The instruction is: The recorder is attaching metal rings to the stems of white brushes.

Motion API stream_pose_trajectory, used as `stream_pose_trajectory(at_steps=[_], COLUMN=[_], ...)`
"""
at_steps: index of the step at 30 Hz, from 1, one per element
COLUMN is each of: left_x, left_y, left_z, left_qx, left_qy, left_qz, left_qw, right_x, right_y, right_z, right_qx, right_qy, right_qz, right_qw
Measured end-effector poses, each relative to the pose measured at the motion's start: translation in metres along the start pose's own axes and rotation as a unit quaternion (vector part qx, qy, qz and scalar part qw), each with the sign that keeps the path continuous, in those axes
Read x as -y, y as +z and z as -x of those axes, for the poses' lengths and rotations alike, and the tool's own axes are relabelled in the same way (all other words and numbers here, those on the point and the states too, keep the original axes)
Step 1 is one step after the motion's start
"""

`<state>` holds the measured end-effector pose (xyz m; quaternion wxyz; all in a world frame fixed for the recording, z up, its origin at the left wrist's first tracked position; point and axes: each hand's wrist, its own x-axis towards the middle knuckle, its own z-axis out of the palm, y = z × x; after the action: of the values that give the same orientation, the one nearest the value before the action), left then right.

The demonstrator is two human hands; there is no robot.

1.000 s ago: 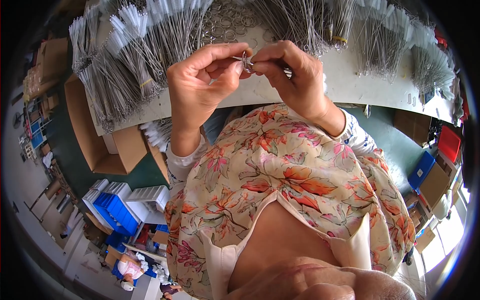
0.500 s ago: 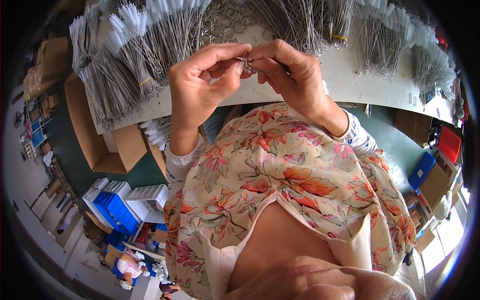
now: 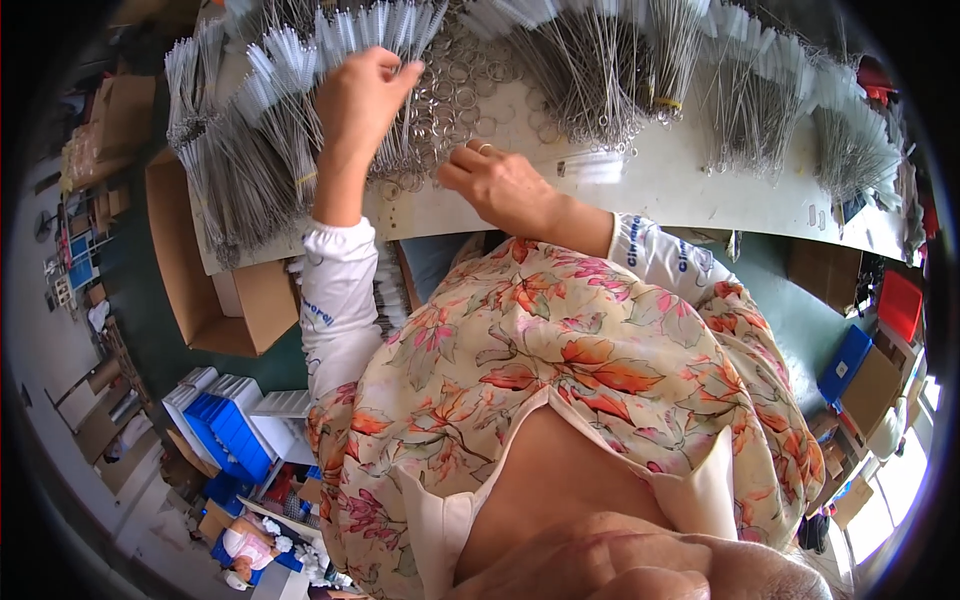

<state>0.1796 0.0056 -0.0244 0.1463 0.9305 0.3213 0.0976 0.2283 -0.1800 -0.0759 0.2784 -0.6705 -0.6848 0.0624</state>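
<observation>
The table (image 3: 740, 200) runs across in front of the seated person, crowded along its far side, so anything nudged toward me has only the bare near strip to stop on. Off its near left edge gapes an open cardboard box (image 3: 185, 240); a brush sliding over there could drop in or go to the floor.

The left heap of wire brushes (image 3: 240, 185) lies fanned, stems crossing, their looped ends toward the near edge. Tug one out carelessly and neighbours could come along, hooked by those loops. The right heap of brushes (image 3: 590, 80) looks just as tangled.

The left hand (image 3: 357, 100) is over the far part of the left heap, its thumb and forefinger close together near the pale bristles; I can't tell whether anything is pinched in that grip. Squeezing the bristles instead of the wire might bend them. The right hand (image 3: 505, 185) hangs low by the near edge, fingers curled and turned down, and its grip is hidden from me too.

Just beyond the right forearm lies a small bristled bunch (image 3: 592, 168), blurred; a sweeping sleeve could scatter it.

Smallest, the metal rings (image 3: 463, 98) spread between both heaps, some overlapping; a hurried pick might lift two.
</observation>
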Motion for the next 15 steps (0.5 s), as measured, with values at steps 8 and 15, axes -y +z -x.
stream_pose_trajectory(at_steps=[8,15], left_x=[0.026,0.020], left_y=[0.013,0.016], left_z=[0.009,0.008], left_qx=[-0.120,-0.235], left_qy=[0.019,0.036], left_qz=[0.029,0.017], left_qw=[0.992,0.971], right_x=[-0.067,-0.103], right_y=[-0.086,-0.105], right_z=[-0.026,-0.039], right_qx=[-0.221,-0.067], right_qy=[0.105,0.263], right_qz=[0.031,0.073], right_qw=[0.969,0.960])
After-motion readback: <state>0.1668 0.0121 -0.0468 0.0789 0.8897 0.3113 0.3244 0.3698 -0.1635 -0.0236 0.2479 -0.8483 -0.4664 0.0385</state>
